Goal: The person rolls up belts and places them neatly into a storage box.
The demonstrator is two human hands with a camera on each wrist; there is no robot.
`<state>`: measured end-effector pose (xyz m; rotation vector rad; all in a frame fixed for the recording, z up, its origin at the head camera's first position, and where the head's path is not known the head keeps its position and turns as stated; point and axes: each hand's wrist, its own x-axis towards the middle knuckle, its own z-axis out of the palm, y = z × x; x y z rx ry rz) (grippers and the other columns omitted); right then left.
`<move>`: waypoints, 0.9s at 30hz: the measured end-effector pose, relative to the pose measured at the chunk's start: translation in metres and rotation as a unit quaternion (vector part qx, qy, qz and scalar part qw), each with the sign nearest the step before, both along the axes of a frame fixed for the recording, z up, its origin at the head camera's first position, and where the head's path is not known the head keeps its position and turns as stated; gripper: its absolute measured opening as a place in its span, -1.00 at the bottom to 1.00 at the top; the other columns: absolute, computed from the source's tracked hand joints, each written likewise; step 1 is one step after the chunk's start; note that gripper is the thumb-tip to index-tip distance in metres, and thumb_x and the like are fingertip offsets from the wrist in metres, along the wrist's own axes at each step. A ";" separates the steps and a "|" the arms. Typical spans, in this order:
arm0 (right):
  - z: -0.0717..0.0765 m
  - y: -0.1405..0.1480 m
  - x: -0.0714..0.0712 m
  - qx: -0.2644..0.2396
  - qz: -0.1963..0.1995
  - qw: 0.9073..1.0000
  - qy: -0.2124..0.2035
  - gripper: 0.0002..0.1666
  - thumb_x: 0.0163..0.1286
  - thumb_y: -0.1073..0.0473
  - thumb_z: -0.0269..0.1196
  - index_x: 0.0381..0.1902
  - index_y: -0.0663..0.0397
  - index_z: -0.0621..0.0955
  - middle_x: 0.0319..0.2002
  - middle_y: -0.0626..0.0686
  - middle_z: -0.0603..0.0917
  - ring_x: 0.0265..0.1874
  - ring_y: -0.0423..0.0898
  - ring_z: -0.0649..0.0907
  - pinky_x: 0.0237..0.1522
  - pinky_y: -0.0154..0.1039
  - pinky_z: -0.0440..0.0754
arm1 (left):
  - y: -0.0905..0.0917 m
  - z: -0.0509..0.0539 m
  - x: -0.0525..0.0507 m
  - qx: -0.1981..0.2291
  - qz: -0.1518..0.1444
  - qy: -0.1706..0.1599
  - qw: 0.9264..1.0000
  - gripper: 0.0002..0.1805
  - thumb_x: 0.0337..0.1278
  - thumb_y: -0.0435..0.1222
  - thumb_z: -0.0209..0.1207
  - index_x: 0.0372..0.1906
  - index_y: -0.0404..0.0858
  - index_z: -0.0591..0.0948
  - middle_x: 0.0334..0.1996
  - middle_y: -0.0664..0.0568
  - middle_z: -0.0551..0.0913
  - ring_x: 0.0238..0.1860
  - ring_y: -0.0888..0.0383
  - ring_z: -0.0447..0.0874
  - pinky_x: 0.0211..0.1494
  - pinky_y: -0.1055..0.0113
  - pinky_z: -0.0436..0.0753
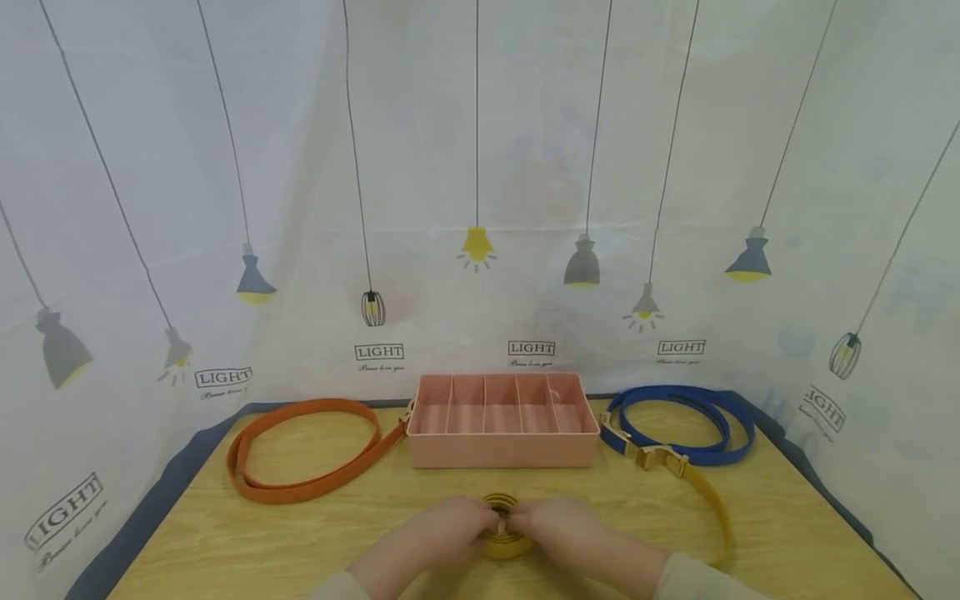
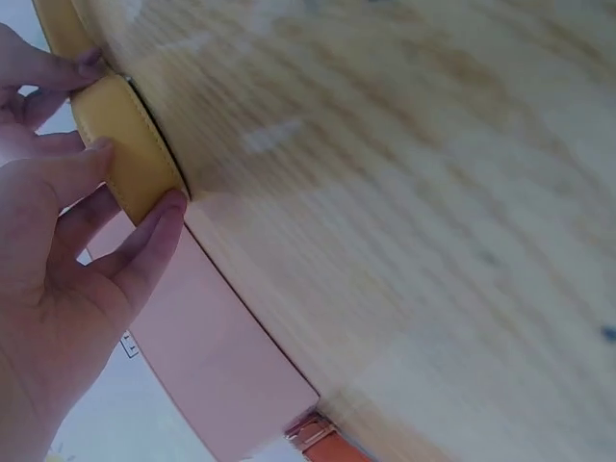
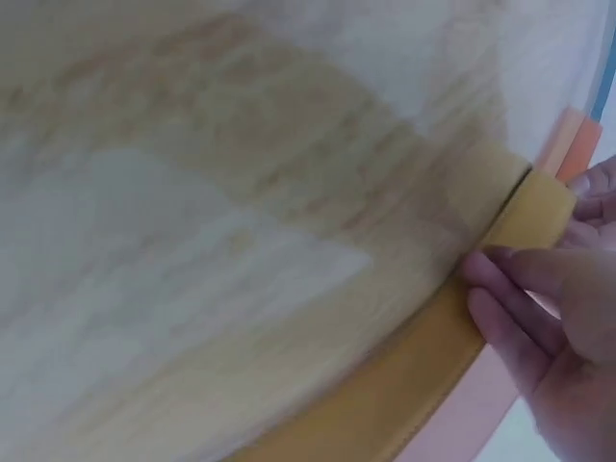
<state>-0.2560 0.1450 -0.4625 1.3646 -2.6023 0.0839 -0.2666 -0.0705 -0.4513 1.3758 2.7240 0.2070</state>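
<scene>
A yellow belt is partly wound into a small coil, standing on its edge near the table's front. On the coil's left side my left hand pinches the strap between thumb and fingers, as the left wrist view also shows on the stitched leather. From the other side my right hand grips the same belt with thumb and fingertips. The unwound strap runs off to the right, partly hidden behind the right forearm, and ends in a gold buckle.
Behind the hands stands a pink divided box with several compartments. Left of it lies an orange belt in a wide loop. A blue belt lies looped at the right, close to the gold buckle. Printed fabric hangs around the wooden table.
</scene>
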 end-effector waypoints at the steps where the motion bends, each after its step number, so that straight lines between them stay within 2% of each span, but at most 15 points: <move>1: 0.000 -0.001 0.000 0.008 -0.002 1.000 0.004 -0.71 0.17 0.34 0.35 -0.23 -0.19 0.68 -0.26 -0.26 0.61 -0.34 -0.35 0.61 -0.40 -0.46 0.53 | -0.001 -0.001 0.000 0.002 -0.002 0.006 1.000 -0.86 0.10 -0.38 0.26 -0.33 -0.05 0.60 -0.40 0.30 0.52 -0.36 0.37 0.49 -0.22 0.48 0.50; 5: 0.002 -0.002 -0.003 0.036 0.003 0.999 -0.008 -0.74 0.19 0.32 0.34 -0.23 -0.17 0.69 -0.29 -0.25 0.63 -0.35 -0.38 0.60 -0.40 -0.47 0.51 | -0.001 -0.004 0.001 0.003 -0.006 0.035 0.999 -0.90 0.15 -0.35 0.24 -0.28 -0.06 0.61 -0.35 0.26 0.56 -0.31 0.34 0.54 -0.16 0.44 0.52; 10: 0.008 -0.005 -0.005 0.060 0.021 0.998 0.005 -0.76 0.14 0.31 0.39 -0.29 -0.17 0.66 -0.38 -0.23 0.62 -0.43 -0.36 0.59 -0.47 -0.47 0.47 | 0.004 -0.005 0.003 -0.008 -0.002 0.066 0.998 -0.84 0.12 -0.34 0.27 -0.19 -0.09 0.66 -0.23 0.23 0.62 -0.21 0.32 0.60 -0.10 0.44 0.55; 12: 0.009 -0.006 -0.005 0.056 0.020 0.998 -0.003 -0.77 0.11 0.28 0.42 -0.32 -0.16 0.64 -0.40 -0.22 0.62 -0.42 -0.35 0.59 -0.46 -0.46 0.48 | 0.006 -0.006 0.003 -0.011 0.007 0.065 0.998 -0.85 0.09 -0.32 0.29 -0.21 -0.09 0.66 -0.27 0.24 0.60 -0.25 0.34 0.58 -0.14 0.45 0.54; 18: 0.008 -0.003 -0.007 0.002 0.015 0.997 -0.075 -0.66 0.00 0.28 0.50 -0.23 -0.04 0.66 -0.27 -0.17 0.65 -0.30 -0.32 0.61 -0.28 -0.45 0.54 | 0.010 -0.010 0.002 -0.004 0.031 0.045 0.999 -0.91 0.11 -0.24 0.33 -0.33 -0.07 0.61 -0.42 0.29 0.48 -0.40 0.38 0.46 -0.28 0.47 0.49; 20: 0.007 0.000 -0.007 -0.002 0.017 0.996 -0.084 -0.59 -0.01 0.33 0.49 -0.17 -0.03 0.67 -0.19 -0.16 0.65 -0.24 -0.30 0.62 -0.23 -0.43 0.55 | 0.009 -0.011 0.002 -0.001 0.024 0.042 0.999 -0.88 0.12 -0.23 0.33 -0.36 -0.05 0.58 -0.44 0.30 0.46 -0.41 0.38 0.44 -0.30 0.49 0.46; 24: 0.008 0.007 -0.009 0.026 0.019 0.996 -0.088 -0.45 0.03 0.38 0.45 0.01 -0.11 0.67 0.07 -0.16 0.62 -0.07 -0.25 0.63 -0.14 -0.37 0.59 | 0.005 -0.006 0.001 0.000 -0.012 0.036 0.999 -0.87 0.09 -0.29 0.34 -0.36 -0.05 0.58 -0.43 0.30 0.47 -0.40 0.39 0.43 -0.29 0.53 0.43; 27: 0.009 0.011 -0.009 0.036 0.031 0.996 -0.080 -0.42 0.08 0.42 0.40 0.05 -0.17 0.66 0.11 -0.18 0.60 -0.05 -0.26 0.63 -0.16 -0.36 0.59 | 0.005 -0.002 0.001 0.001 -0.026 0.032 0.999 -0.85 0.09 -0.33 0.32 -0.40 -0.08 0.56 -0.46 0.28 0.45 -0.43 0.37 0.40 -0.31 0.53 0.41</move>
